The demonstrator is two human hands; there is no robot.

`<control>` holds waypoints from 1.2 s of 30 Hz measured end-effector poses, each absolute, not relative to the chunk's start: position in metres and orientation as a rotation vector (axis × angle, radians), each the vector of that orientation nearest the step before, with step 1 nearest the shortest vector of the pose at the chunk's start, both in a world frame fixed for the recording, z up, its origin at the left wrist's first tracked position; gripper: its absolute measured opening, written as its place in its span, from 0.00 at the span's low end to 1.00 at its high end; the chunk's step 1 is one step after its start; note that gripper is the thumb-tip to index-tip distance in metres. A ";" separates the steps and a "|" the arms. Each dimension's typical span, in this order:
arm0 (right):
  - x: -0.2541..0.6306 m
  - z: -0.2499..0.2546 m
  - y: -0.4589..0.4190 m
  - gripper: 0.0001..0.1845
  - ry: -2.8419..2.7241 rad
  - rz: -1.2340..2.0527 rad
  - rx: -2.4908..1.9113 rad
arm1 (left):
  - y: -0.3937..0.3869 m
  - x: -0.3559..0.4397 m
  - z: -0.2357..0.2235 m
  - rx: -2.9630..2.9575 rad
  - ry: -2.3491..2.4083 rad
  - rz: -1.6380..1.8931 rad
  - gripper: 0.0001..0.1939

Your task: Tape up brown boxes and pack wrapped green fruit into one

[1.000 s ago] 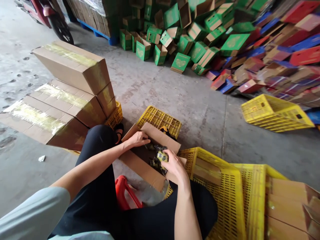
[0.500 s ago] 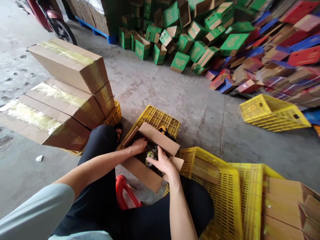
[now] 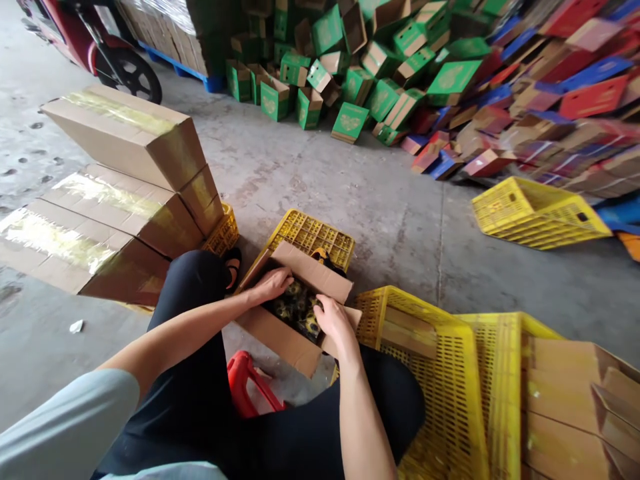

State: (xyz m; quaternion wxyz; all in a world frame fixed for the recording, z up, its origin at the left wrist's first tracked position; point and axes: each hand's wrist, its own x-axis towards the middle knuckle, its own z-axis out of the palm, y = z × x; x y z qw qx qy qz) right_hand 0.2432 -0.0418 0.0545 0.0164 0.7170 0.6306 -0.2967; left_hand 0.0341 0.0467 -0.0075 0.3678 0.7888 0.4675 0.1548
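An open brown cardboard box [image 3: 280,340] rests on an upturned yellow crate [image 3: 313,233] in front of my knees. Inside it lie dark packets with yellow print [image 3: 295,308]. My left hand [image 3: 273,283] reaches into the box's left side, fingers curled on the packets. My right hand [image 3: 335,321] presses down on the packets at the box's right side, fingers bent over them. What the fingers grip is hidden.
Taped brown cartons [image 3: 125,180] are stacked at my left. Yellow crates [image 3: 450,373] holding cardboard stand at my right, another yellow crate [image 3: 540,213] lies farther off. Green, red and blue boxes [image 3: 430,73] are heaped behind. A red stool [image 3: 250,383] is under me; a scooter wheel [image 3: 127,80] far left.
My right hand held a yellow-printed packet above the box, then lowered it in; now both hands press among the packets inside. The view shifted slightly.
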 end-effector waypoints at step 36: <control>0.227 0.052 -0.028 0.16 1.700 -0.646 2.236 | 0.042 0.019 -0.010 2.178 1.215 0.205 0.11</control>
